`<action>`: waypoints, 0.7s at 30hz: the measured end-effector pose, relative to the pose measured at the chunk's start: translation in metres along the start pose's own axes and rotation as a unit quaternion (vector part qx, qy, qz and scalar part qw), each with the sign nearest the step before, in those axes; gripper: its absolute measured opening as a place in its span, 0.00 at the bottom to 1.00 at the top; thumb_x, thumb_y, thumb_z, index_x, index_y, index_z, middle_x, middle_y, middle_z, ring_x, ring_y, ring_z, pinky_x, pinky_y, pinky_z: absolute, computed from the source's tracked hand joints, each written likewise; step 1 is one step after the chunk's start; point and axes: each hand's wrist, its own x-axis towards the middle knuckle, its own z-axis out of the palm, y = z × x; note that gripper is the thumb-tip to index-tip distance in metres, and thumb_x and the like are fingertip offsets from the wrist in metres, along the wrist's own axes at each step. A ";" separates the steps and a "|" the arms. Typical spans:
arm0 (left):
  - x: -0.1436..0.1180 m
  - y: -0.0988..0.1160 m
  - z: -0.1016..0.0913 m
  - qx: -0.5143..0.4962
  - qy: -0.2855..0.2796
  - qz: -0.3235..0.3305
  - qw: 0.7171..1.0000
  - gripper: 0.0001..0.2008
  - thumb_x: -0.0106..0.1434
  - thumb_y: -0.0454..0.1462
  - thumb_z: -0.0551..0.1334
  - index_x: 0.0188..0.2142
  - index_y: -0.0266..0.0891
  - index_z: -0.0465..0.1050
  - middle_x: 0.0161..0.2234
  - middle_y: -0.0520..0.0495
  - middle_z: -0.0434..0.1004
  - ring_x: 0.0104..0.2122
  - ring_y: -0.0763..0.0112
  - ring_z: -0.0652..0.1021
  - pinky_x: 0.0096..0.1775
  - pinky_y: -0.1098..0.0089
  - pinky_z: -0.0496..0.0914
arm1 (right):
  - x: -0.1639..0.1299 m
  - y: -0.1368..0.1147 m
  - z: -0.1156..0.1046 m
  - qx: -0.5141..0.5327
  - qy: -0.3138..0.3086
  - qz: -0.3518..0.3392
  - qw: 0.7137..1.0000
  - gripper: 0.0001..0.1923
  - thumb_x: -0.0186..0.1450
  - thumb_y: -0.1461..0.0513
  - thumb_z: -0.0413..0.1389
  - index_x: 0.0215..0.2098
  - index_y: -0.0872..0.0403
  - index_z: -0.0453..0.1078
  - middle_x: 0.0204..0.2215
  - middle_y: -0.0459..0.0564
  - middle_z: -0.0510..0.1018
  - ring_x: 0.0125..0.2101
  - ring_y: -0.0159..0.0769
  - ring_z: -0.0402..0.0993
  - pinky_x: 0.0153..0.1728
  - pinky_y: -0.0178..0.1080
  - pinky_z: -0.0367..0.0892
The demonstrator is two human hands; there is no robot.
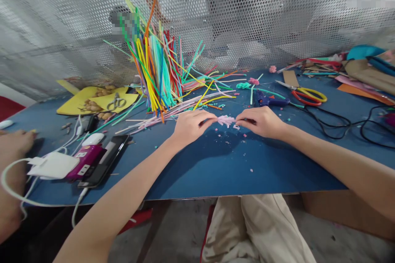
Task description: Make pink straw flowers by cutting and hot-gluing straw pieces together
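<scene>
Between my hands, a little above the blue table [191, 172], is a small pale pink fuzzy piece [226, 120] that looks made of pipe cleaner. Its left end is pinched in the fingertips of my left hand [194, 125]. At the other end, the thumb and fingers of my right hand [262, 121] are closed on it. Pink and white scraps [245, 135] lie scattered beneath. Just beyond my right hand rests a dark blue glue gun [271, 99]. Past my left hand spreads a pile of loose pipe cleaners [185, 104].
A bundle of upright coloured pipe cleaners [157, 74] stands before a perforated metal screen [247, 16]. Red-and-yellow scissors [308, 93] and a black cord [327, 129] are on the right. To the left lie a phone [108, 160], a purple power strip [88, 160] and another person's hand [15, 144].
</scene>
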 end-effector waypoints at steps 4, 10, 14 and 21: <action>0.001 -0.001 0.002 0.009 -0.003 -0.024 1.000 0.10 0.72 0.45 0.61 0.43 0.46 0.80 0.39 0.53 0.85 0.29 0.76 0.79 0.36 0.71 0.72 | 0.000 0.003 -0.003 -0.010 0.016 0.022 1.000 0.14 0.73 0.53 0.53 0.41 0.52 0.78 0.36 0.47 0.84 0.34 0.33 0.79 0.36 0.38 0.69; 0.002 -0.001 0.001 0.025 0.020 -0.054 0.998 0.10 0.71 0.44 0.62 0.40 0.45 0.80 0.39 0.54 0.84 0.26 0.76 0.76 0.35 0.71 0.70 | 0.000 0.008 -0.006 -0.022 0.006 0.053 0.998 0.15 0.74 0.56 0.50 0.45 0.52 0.77 0.39 0.48 0.84 0.35 0.33 0.79 0.37 0.37 0.69; 0.003 -0.002 0.001 0.028 0.018 -0.077 0.996 0.10 0.71 0.44 0.62 0.39 0.45 0.80 0.39 0.55 0.84 0.26 0.76 0.76 0.35 0.70 0.69 | 0.000 0.008 -0.006 -0.028 0.011 0.065 0.997 0.15 0.74 0.56 0.50 0.45 0.52 0.78 0.35 0.47 0.84 0.31 0.32 0.78 0.34 0.36 0.67; 0.001 -0.002 0.006 0.018 0.005 -0.057 0.998 0.13 0.70 0.49 0.62 0.42 0.47 0.83 0.39 0.53 0.85 0.27 0.74 0.78 0.35 0.69 0.71 | 0.000 0.008 -0.004 -0.030 0.003 0.071 0.997 0.15 0.74 0.55 0.50 0.43 0.52 0.77 0.32 0.46 0.83 0.27 0.29 0.73 0.30 0.35 0.63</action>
